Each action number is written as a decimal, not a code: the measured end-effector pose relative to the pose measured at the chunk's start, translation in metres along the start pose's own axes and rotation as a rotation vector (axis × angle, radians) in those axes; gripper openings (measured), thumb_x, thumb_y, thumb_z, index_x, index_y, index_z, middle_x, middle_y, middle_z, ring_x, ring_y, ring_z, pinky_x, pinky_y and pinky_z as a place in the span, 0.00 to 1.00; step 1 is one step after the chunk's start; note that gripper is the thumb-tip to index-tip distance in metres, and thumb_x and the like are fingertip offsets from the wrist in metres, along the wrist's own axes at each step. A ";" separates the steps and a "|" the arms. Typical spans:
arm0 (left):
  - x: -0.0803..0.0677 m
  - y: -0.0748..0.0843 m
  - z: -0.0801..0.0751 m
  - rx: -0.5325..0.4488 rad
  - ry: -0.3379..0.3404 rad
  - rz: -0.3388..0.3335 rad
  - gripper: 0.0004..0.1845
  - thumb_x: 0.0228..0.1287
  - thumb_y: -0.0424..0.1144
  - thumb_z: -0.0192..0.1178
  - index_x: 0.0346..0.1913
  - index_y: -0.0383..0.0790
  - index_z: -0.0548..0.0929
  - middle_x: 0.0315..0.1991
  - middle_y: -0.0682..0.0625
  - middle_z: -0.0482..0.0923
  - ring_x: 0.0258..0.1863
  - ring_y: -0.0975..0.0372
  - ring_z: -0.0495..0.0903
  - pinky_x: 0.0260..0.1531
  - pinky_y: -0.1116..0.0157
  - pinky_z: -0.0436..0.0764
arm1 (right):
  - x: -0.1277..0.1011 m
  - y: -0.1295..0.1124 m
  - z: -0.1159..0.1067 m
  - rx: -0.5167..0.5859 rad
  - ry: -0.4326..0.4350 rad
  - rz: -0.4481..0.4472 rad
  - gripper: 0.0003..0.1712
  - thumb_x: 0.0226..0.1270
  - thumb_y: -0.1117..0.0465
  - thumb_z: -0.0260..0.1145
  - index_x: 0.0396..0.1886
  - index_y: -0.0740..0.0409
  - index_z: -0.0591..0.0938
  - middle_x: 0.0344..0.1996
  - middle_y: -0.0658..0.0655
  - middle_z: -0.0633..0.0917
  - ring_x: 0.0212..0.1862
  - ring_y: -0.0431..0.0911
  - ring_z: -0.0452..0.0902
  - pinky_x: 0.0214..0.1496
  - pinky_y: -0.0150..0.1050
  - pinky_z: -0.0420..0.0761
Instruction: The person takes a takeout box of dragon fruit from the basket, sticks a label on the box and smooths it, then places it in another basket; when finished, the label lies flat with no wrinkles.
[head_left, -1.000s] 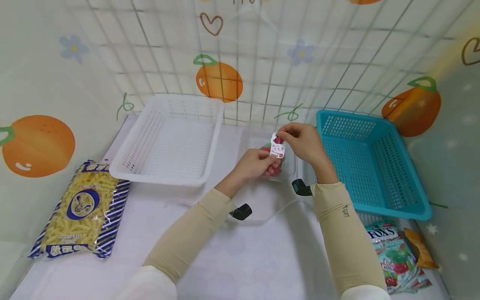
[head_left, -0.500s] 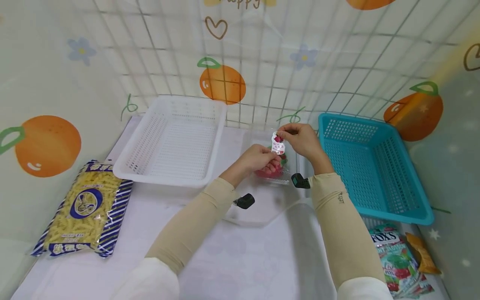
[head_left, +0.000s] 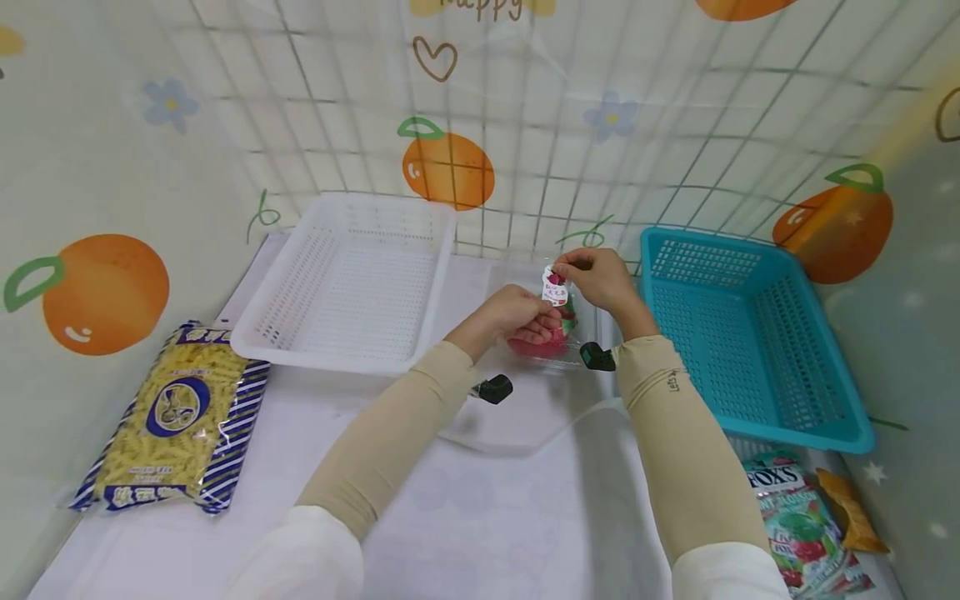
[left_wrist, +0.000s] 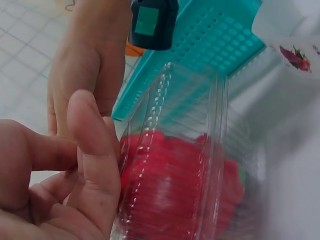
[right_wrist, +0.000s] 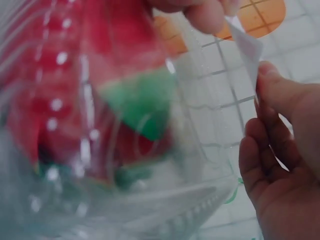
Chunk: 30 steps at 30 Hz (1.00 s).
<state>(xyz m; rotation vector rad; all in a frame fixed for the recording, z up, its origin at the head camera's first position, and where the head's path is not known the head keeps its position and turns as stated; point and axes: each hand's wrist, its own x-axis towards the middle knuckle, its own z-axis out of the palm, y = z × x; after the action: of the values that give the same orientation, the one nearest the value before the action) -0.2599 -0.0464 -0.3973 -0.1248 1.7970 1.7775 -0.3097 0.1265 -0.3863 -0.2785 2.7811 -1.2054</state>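
On the worktop (head_left: 480,517) we see a white basket (head_left: 345,283) at the back left and a blue basket (head_left: 750,333) at the right, with a pasta bag (head_left: 176,425) lying well to the left. Between the baskets we hold a clear box (head_left: 551,333) of red fruit: our left hand (head_left: 517,312) curls its grip round the box, and our right hand (head_left: 600,279) pinches the small label (head_left: 556,287) above it.
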 end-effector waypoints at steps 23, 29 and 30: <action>0.011 0.009 -0.005 -0.044 0.003 -0.106 0.20 0.78 0.35 0.50 0.27 0.33 0.83 0.18 0.49 0.83 0.14 0.65 0.83 0.22 0.72 0.84 | 0.013 0.010 0.013 -0.071 0.027 0.014 0.15 0.75 0.49 0.65 0.48 0.53 0.89 0.44 0.58 0.91 0.48 0.48 0.80 0.43 0.38 0.74; 0.012 0.013 -0.005 -0.044 -0.005 -0.141 0.19 0.78 0.36 0.50 0.27 0.32 0.83 0.18 0.48 0.83 0.14 0.65 0.83 0.22 0.72 0.84 | 0.013 0.009 0.014 -0.081 0.031 0.012 0.15 0.74 0.51 0.66 0.48 0.55 0.89 0.43 0.59 0.91 0.47 0.49 0.81 0.41 0.38 0.74; 0.012 0.013 -0.005 -0.040 -0.005 -0.146 0.19 0.78 0.36 0.50 0.27 0.32 0.83 0.18 0.48 0.83 0.14 0.65 0.83 0.22 0.72 0.84 | 0.013 0.009 0.014 -0.083 0.030 0.013 0.14 0.74 0.51 0.66 0.48 0.55 0.89 0.43 0.59 0.91 0.47 0.49 0.81 0.42 0.38 0.74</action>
<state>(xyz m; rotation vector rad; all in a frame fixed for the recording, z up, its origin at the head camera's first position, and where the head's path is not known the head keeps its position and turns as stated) -0.2777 -0.0460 -0.3916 -0.2612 1.7046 1.7088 -0.3210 0.1200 -0.4031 -0.2498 2.8588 -1.1017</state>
